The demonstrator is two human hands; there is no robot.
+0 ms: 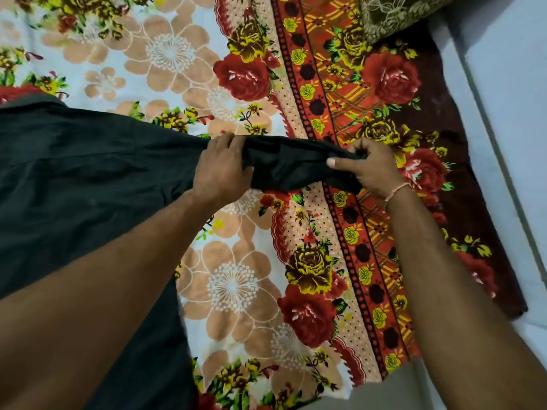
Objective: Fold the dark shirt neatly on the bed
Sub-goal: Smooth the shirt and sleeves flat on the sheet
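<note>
The dark shirt (83, 173) lies spread over the left half of the bed, its collar edge at the upper left. One sleeve (293, 165) stretches out to the right across the flowered bedsheet (236, 291). My left hand (220, 170) grips that sleeve near where it joins the body. My right hand (370, 167), with a thin thread band on the wrist, pinches the sleeve's cuff end. Both forearms cover part of the shirt's lower body.
A brown patterned pillow (393, 16) sits at the top right. The sheet's dark red border (461, 173) runs along the bed's right edge, with a pale wall or ledge (509, 113) beyond it.
</note>
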